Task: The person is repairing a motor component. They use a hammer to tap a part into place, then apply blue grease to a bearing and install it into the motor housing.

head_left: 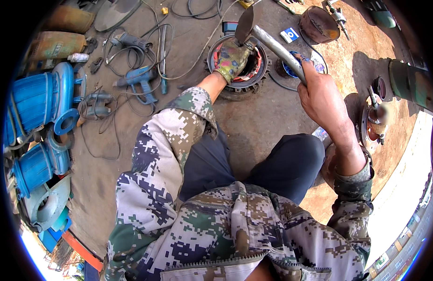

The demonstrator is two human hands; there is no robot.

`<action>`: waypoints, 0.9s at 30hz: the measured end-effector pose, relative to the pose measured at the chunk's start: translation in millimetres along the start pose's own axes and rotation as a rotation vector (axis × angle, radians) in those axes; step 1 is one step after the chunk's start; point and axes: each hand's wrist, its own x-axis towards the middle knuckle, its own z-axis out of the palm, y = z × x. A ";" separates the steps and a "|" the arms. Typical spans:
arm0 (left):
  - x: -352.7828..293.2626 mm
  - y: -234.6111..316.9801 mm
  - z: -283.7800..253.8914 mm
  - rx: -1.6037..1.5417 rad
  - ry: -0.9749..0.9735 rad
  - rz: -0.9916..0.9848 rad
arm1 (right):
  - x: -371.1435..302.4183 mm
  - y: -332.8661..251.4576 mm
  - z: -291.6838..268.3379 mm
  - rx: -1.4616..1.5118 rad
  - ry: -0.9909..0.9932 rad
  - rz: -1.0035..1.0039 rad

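My right hand (322,96), bare, is closed around the grey pipe-like handle of a hammer (279,49). Its dark, rusty head is raised over the far edge of a round motor stator (262,78) with a toothed rim and reddish material inside. My left hand (231,58) wears a patterned work glove and rests over the stator's opening. The gloved fingers are curled closed at its far side, just under the hammer head; what they grip is hidden.
To the left lie a blue heat gun (140,84), an angle grinder (128,41) and tangled cables. Blue pump housings (33,105) stand at the far left. A rusty cylinder (319,24), a blue-and-white box (289,35) and a wire spool (286,69) are ahead to the right.
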 end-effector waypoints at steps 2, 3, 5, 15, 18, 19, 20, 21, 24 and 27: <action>-8.0 -5.1 -0.4 -0.042 -0.002 -0.010 | -8.3 -7.8 -5.5 0.155 0.056 0.039; -7.0 -7.8 -1.8 -0.077 0.001 -0.017 | -10.9 -11.4 -7.4 0.235 0.081 0.058; -1.7 -10.6 -7.2 -0.146 -0.002 -0.059 | -14.0 -11.8 -7.1 0.289 0.103 0.132; -3.1 -8.2 -45.6 0.144 -0.039 -0.064 | -42.9 -7.3 37.8 0.541 0.013 0.341; -6.8 -9.6 -43.4 0.234 -0.028 0.038 | -41.4 -17.0 28.2 0.551 -0.019 0.309; -7.0 -10.4 -39.8 0.165 -0.031 -0.007 | -40.7 -19.4 23.3 0.560 -0.021 0.293; -7.4 -11.9 -36.2 0.096 -0.034 -0.052 | -39.6 -20.9 19.5 0.541 0.021 0.234; -8.2 -14.1 -32.2 0.027 -0.037 -0.098 | -37.7 -21.8 16.5 0.521 0.063 0.174; -2.9 -24.1 -29.4 -0.036 -0.033 0.038 | -29.1 -34.9 12.7 0.438 0.196 0.053; -0.7 -22.0 -23.7 0.067 -0.028 0.022 | -9.6 -26.1 21.3 0.125 -0.052 0.084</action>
